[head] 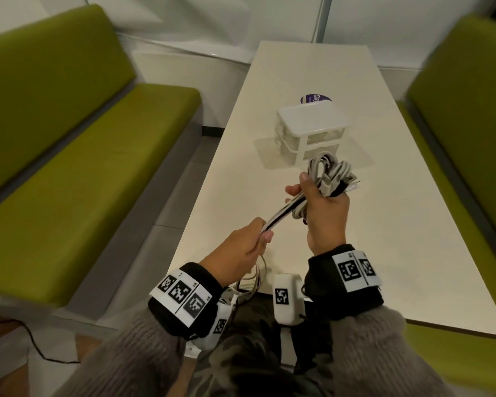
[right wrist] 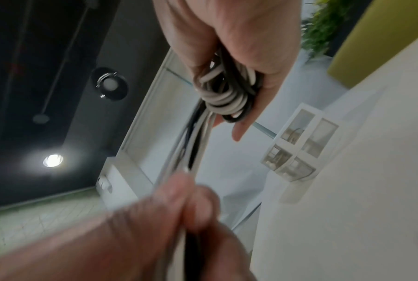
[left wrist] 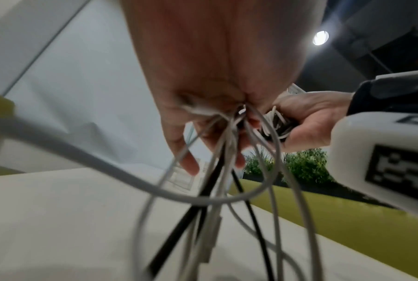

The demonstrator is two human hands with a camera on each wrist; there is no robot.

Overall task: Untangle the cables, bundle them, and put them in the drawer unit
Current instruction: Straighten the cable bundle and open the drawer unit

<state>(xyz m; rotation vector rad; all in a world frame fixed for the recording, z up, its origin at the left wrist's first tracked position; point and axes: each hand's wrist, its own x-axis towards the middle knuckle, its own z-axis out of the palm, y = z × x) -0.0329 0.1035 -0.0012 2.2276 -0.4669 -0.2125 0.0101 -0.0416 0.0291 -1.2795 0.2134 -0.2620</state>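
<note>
Above the table (head: 355, 253), right hand (head: 325, 216) gripping coiled cables (head: 331, 174), left hand (head: 238, 253) pinching their strands

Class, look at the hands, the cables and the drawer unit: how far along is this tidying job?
Partly done: the right hand grips a coiled bundle of cables, so winding has begun. In hand: the left hand holds the straight run of white and black cables stretched between the hands, with loose ends hanging below. Left: finish the coil and stow it in the drawer unit, which stands on the table beyond the hands.
</note>
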